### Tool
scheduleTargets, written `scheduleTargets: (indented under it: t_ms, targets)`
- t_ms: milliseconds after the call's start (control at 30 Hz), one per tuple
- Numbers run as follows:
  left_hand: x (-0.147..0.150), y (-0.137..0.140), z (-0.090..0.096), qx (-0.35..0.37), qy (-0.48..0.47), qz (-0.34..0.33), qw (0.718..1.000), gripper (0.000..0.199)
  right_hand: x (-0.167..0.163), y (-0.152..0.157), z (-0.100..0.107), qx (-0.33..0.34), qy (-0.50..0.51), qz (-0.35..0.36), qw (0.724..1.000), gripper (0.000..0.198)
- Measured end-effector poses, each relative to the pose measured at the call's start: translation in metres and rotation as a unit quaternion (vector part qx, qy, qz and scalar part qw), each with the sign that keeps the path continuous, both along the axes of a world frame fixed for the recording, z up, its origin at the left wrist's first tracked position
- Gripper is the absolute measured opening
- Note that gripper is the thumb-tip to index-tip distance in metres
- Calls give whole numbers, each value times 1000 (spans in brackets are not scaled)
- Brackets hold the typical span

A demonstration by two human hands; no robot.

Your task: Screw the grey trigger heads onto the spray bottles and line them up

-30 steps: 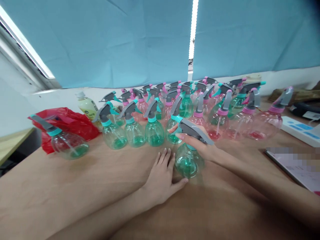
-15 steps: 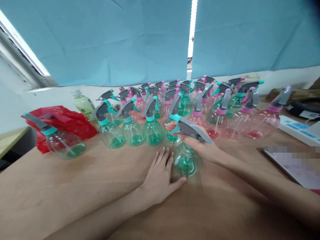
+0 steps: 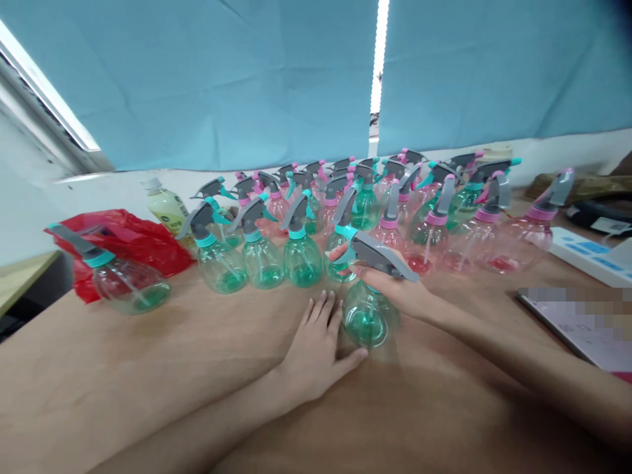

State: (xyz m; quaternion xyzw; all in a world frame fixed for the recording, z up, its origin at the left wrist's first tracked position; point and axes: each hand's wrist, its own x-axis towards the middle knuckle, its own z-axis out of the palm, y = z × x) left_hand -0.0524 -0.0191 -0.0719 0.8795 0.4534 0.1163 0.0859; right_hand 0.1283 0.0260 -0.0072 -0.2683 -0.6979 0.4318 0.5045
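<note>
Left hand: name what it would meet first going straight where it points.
The left hand would probably meet the front-row green spray bottle partly behind the right hand, though depth is unclear.

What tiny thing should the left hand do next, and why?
Perhaps curl the left hand around the near green spray bottle to steady it: the right hand grips it below the spray head, while the left lies on the table beside it.
</note>
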Motion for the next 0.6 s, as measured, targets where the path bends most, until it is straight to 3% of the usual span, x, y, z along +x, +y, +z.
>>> scheduleTargets:
  t_ms: [300, 500, 600]
  targets:
    - [0, 0, 1, -2, 4, 2, 1000, 82, 1, 1, 0, 14, -33, -20, 999, 26]
    - [1, 0, 3, -3, 17, 3, 1000, 83, 3, -1, 1, 48, -58, -62, 995, 10]
    - [1, 0, 2, 1, 21, 1, 1000, 83, 3, -1, -1, 44, -54, -80, 994, 14]
